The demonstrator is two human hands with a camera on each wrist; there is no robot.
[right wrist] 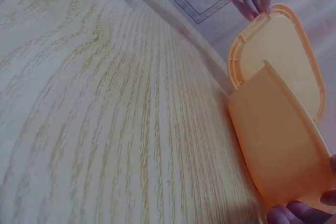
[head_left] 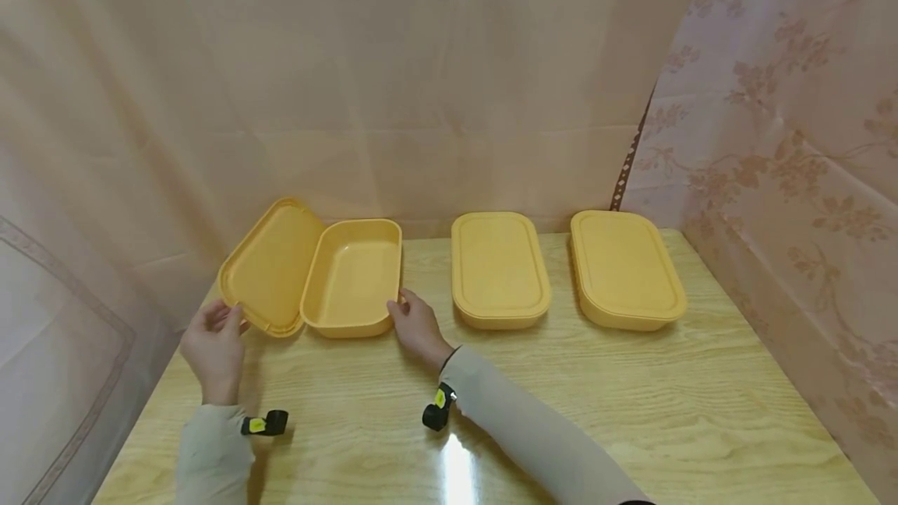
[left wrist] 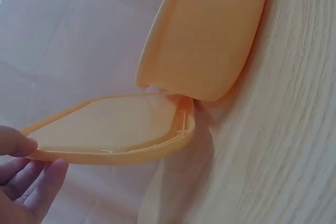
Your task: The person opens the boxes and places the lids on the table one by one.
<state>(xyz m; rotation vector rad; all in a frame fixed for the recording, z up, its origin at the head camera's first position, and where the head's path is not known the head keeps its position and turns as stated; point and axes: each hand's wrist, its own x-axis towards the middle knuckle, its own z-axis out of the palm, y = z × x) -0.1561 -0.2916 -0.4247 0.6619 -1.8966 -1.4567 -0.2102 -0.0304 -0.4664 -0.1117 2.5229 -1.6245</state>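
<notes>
A yellow plastic food container [head_left: 354,275] stands uncovered at the left of the table, its bare inside floor showing. Its lid [head_left: 277,267] is tilted up along the container's left side, underside facing the container. My left hand [head_left: 216,345] pinches the lid's near left corner between thumb and fingers; the left wrist view shows the lid [left wrist: 110,124] edge in that grip. On the opposite side, my right hand [head_left: 419,326] grips the container's right wall near the front corner, thumb at the rim. The right wrist view shows its fingertips [right wrist: 296,213] against the container [right wrist: 278,135], partly cut off.
Two more yellow containers with lids on stand to the right, one near the middle [head_left: 500,271] and one farther right [head_left: 627,270]. All rest on a wood-grain table [head_left: 666,411]. Cloth curtains [head_left: 435,100] hang behind and at both sides.
</notes>
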